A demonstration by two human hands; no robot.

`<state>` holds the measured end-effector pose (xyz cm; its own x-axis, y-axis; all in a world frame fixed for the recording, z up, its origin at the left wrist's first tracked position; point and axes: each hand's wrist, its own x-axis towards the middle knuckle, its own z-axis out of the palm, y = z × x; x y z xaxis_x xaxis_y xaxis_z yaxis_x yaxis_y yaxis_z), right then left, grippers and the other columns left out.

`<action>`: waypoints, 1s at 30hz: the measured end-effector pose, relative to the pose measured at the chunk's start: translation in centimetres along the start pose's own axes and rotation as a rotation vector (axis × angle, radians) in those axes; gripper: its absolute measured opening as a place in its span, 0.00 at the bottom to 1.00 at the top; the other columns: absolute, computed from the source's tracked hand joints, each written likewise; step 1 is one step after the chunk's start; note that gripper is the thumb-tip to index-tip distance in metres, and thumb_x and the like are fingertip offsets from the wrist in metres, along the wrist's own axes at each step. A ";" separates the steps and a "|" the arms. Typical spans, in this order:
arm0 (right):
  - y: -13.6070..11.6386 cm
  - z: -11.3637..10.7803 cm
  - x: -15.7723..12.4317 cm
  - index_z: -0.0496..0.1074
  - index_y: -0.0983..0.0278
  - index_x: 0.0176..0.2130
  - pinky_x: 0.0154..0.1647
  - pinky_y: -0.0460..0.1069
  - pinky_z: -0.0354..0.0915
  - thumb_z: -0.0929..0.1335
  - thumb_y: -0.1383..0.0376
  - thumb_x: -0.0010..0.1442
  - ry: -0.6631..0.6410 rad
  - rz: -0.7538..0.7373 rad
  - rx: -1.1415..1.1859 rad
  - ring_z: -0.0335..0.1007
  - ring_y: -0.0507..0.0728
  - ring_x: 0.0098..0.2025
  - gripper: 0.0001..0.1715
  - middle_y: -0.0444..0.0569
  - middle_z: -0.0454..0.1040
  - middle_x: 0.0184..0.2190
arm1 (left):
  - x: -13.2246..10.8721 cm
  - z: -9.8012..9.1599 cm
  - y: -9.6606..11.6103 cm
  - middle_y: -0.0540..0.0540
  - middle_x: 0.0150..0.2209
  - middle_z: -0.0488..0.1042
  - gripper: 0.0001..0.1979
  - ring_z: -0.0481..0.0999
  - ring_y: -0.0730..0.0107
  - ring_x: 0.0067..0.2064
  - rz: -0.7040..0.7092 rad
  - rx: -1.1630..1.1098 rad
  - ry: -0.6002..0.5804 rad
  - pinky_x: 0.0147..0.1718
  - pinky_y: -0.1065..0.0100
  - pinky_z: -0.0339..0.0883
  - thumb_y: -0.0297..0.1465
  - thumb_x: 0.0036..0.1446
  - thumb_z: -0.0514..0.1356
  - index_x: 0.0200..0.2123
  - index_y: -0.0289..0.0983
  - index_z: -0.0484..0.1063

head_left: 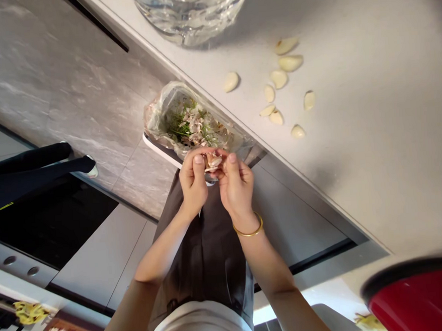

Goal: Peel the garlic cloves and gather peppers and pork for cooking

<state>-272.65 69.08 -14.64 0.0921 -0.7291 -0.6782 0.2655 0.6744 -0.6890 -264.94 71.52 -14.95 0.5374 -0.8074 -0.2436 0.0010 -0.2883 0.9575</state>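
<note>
Between my two hands is a piece of garlic (213,162) with papery skin, gripped in the fingers of both. My left hand (194,180) pinches it from the left, thumb on top. From the other side my right hand (236,183), with a gold bangle at the wrist, closes on it too. Just beyond the fingers hangs a bin lined with a clear plastic bag (157,114), holding garlic skins (197,124) and green scraps (183,121). Several peeled garlic cloves (279,78) lie on the white counter (374,139) to the right.
A faceted clear glass vessel (195,16) stands near the counter's edge at the top. At the lower right is a red object with a black rim (422,292). Another person's dark-clad legs (27,164) are at the left, on the grey tiled floor (67,75).
</note>
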 end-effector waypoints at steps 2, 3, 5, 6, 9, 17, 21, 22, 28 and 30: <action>-0.3 -0.2 0.3 0.78 0.52 0.41 0.30 0.48 0.71 0.68 0.48 0.60 -0.052 0.035 0.041 0.73 0.52 0.32 0.16 0.43 0.79 0.35 | 0.3 -0.6 0.0 0.47 0.41 0.76 0.17 0.75 0.69 0.43 0.028 0.001 -0.042 0.44 0.65 0.69 0.41 0.70 0.47 0.44 0.41 0.73; -0.5 -0.4 0.3 0.78 0.52 0.42 0.30 0.47 0.71 0.69 0.49 0.60 -0.080 0.052 0.063 0.74 0.52 0.34 0.15 0.44 0.79 0.38 | 0.5 -0.9 0.1 0.47 0.40 0.76 0.16 0.75 0.69 0.42 0.051 0.014 -0.063 0.44 0.65 0.69 0.40 0.70 0.47 0.44 0.42 0.73; -0.8 -0.6 0.4 0.78 0.53 0.42 0.31 0.46 0.71 0.70 0.50 0.59 -0.136 0.075 0.108 0.74 0.52 0.37 0.14 0.44 0.79 0.43 | 0.7 -1.5 0.3 0.47 0.38 0.76 0.16 0.75 0.69 0.42 0.110 0.069 -0.097 0.43 0.65 0.68 0.39 0.70 0.48 0.44 0.42 0.74; -0.9 -0.7 0.3 0.78 0.53 0.42 0.32 0.46 0.72 0.71 0.50 0.59 -0.165 0.084 0.118 0.74 0.52 0.38 0.15 0.44 0.79 0.43 | 0.8 -1.8 0.4 0.47 0.38 0.76 0.16 0.74 0.68 0.41 0.140 0.110 -0.110 0.43 0.65 0.68 0.39 0.70 0.49 0.44 0.42 0.74; -1.1 -0.9 0.1 0.79 0.55 0.41 0.35 0.47 0.73 0.73 0.51 0.55 -0.203 0.106 0.084 0.74 0.51 0.37 0.15 0.43 0.79 0.38 | 1.0 -2.6 0.6 0.47 0.37 0.76 0.15 0.73 0.68 0.40 0.215 0.261 -0.155 0.41 0.64 0.67 0.38 0.69 0.50 0.45 0.41 0.75; -0.9 -1.1 0.0 0.80 0.54 0.40 0.38 0.47 0.74 0.78 0.58 0.49 -0.172 0.136 0.047 0.76 0.51 0.37 0.16 0.41 0.81 0.36 | 0.6 -2.6 0.1 0.47 0.36 0.73 0.17 0.73 0.68 0.39 0.094 0.129 -0.048 0.42 0.64 0.67 0.41 0.71 0.46 0.44 0.43 0.72; -1.1 -1.2 0.3 0.80 0.54 0.40 0.42 0.45 0.73 0.77 0.60 0.50 -0.227 0.205 0.138 0.77 0.49 0.38 0.14 0.41 0.82 0.38 | 0.7 -2.4 -0.2 0.45 0.43 0.74 0.19 0.74 0.71 0.36 0.015 0.060 -0.063 0.39 0.65 0.69 0.45 0.70 0.41 0.46 0.44 0.68; -1.1 -1.3 0.4 0.80 0.54 0.39 0.42 0.45 0.73 0.77 0.61 0.51 -0.236 0.221 0.166 0.77 0.49 0.38 0.13 0.40 0.82 0.38 | 0.9 -2.5 -0.2 0.45 0.45 0.73 0.19 0.73 0.73 0.34 -0.006 0.024 -0.081 0.37 0.65 0.69 0.45 0.70 0.41 0.46 0.44 0.67; -1.4 -1.9 0.6 0.80 0.55 0.37 0.48 0.46 0.73 0.77 0.61 0.51 -0.220 0.235 0.220 0.77 0.49 0.43 0.10 0.39 0.81 0.37 | 1.9 -3.4 0.1 0.50 0.40 0.74 0.10 0.71 0.75 0.28 -0.162 -0.246 -0.144 0.31 0.67 0.69 0.40 0.70 0.46 0.45 0.45 0.64; -1.4 -1.9 0.6 0.79 0.55 0.37 0.49 0.47 0.73 0.77 0.62 0.51 -0.209 0.232 0.204 0.77 0.50 0.44 0.10 0.40 0.81 0.37 | 1.9 -3.7 0.5 0.50 0.33 0.72 0.12 0.70 0.74 0.28 -0.147 -0.191 -0.184 0.30 0.67 0.68 0.40 0.69 0.47 0.42 0.43 0.66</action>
<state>-274.80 67.91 -14.54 0.3605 -0.5822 -0.7287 0.3988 0.8025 -0.4439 -260.77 71.71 -14.36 0.3582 -0.8487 -0.3892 0.2353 -0.3213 0.9173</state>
